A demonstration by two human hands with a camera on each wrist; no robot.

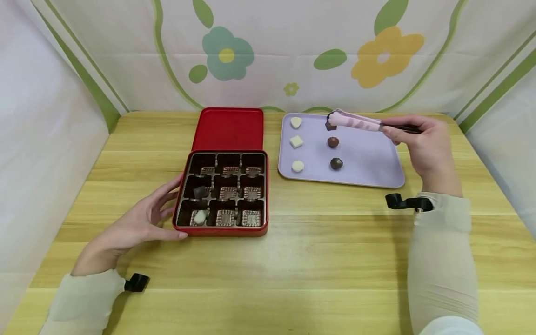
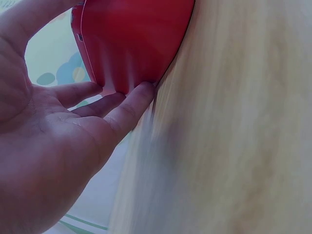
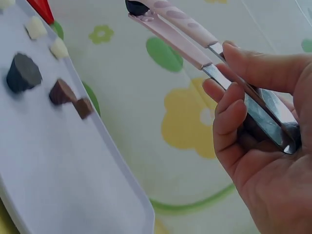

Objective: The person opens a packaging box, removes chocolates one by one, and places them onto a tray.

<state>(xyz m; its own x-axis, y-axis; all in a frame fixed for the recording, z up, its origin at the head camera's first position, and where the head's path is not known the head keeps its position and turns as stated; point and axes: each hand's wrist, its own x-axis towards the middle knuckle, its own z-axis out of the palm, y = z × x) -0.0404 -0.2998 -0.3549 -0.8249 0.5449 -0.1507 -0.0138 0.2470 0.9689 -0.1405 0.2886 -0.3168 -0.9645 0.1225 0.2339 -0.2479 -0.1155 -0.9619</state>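
My left hand [image 1: 144,218] rests against the red tin [image 1: 268,218], fingertips on its left side and thumb along its front corner. In the left wrist view, extended fingers [image 2: 130,105] touch the red wall low down. Inside the tin, a dark chocolate [image 1: 200,191] sits in the middle-left compartment and a white chocolate [image 1: 200,217] in the front-left one. My right hand [image 1: 431,144] holds tongs [image 1: 356,122] with pink paw-shaped tips, above the back of the lilac tray [image 1: 368,158]. In the right wrist view, a dark chocolate [image 3: 137,7] is between the tong tips.
The tin's red lid [image 1: 229,128] lies open behind it. On the tray, a column of white chocolates [image 1: 296,142] stands left of brown and dark ones, including a brown chocolate [image 1: 332,142] and a dark round one [image 1: 336,163]. A patterned cloth [image 1: 276,28] rises behind the table.
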